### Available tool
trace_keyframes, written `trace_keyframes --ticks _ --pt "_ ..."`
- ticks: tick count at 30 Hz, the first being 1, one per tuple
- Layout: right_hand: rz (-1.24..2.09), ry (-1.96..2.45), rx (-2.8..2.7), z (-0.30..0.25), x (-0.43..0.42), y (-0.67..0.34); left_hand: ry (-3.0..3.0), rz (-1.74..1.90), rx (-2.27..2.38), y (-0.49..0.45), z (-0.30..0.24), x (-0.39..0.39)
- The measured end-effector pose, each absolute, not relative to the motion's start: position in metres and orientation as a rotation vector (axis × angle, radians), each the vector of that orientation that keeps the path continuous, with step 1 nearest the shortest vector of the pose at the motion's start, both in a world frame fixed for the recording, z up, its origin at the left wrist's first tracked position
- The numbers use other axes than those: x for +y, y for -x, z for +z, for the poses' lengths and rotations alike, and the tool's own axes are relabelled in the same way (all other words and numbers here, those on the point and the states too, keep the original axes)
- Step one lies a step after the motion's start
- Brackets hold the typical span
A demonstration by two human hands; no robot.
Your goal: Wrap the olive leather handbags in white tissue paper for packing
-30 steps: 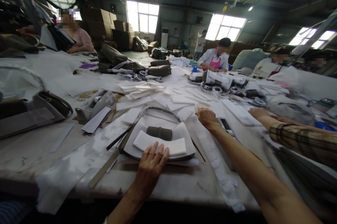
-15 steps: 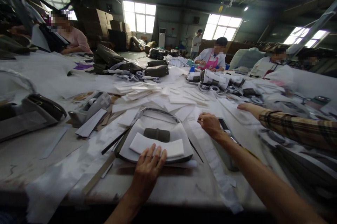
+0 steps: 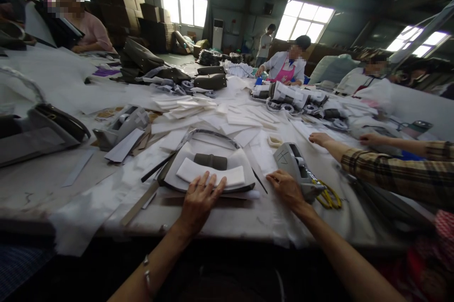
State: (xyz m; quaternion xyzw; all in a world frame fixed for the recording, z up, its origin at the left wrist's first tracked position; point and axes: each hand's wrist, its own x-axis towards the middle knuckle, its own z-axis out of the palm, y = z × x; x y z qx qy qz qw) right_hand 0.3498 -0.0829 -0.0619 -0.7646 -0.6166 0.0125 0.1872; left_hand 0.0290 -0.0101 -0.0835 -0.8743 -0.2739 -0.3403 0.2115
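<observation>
In front of me a dark olive handbag [image 3: 163, 175] lies flat, its looped handle [image 3: 209, 133] wrapped in clear film. White sheeting covers most of it, with an olive strap-like piece [image 3: 211, 161] near the middle. A white foam pad [image 3: 227, 176] rests across the lower part. My left hand [image 3: 201, 198] presses on the pad's near edge, fingers spread. To the right of the bag, my right hand [image 3: 285, 189] has its fingertips pinched together low over a crumpled white strip; what they hold is hidden. Beside it stands a grey tape dispenser [image 3: 288, 156].
Yellow loops [image 3: 331, 195] lie behind the dispenser. Another dispenser [image 3: 122, 125] stands at left beside a second handbag [image 3: 58, 132]. Loose white sheets [image 3: 198, 113] cover the table's middle. A co-worker's plaid sleeves [image 3: 386, 169] reach in from the right. More people sit across the table.
My right hand has drawn back toward me, uncovering the dispenser and a small tray. My left hand stays on the pad. The co-worker's second hand has appeared, and the view has tilted down.
</observation>
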Motion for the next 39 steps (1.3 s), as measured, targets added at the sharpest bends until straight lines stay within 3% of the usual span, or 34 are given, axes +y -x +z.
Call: trace_keyframes --ticks 4,7,10,16,19,22,27,31,36,39 --pt "-0.091 2.067 -1.688 -0.046 -0.083 -0.349 2.434 -0.955 -0.767 -0.029 -0.086 -0.010" --pt "0.037 2.028 -1.618 -0.029 -0.088 -0.348 2.444 -0.951 -0.786 -0.030 -0.087 -0.011" --pt "0.487 1.980 -1.634 -0.003 -0.102 -0.333 2.433 -0.949 -0.799 -0.031 -0.088 -0.012" --pt "1.763 1.570 -2.032 0.066 -0.142 -0.248 2.429 -0.921 -0.796 -0.031 -0.088 -0.013" --pt "1.964 1.299 -2.179 0.090 -0.132 -0.217 2.449 -0.906 -0.796 -0.030 -0.087 -0.014" --pt "1.687 1.379 -2.318 0.095 -0.091 -0.216 2.456 -0.905 -0.804 -0.030 -0.087 -0.014" --pt "0.884 1.940 -2.480 0.078 -0.001 -0.236 2.447 -0.921 -0.809 -0.031 -0.090 -0.014" --pt "0.347 2.116 -2.482 0.059 0.044 -0.236 2.428 -0.928 -0.805 -0.031 -0.091 -0.013" --pt "0.043 2.025 -2.354 0.054 0.031 -0.240 2.413 -0.934 -0.836 -0.031 -0.090 -0.015" --pt "0.126 1.757 -2.335 0.057 -0.006 -0.254 2.427 -0.907 -0.845 -0.031 -0.088 -0.016"
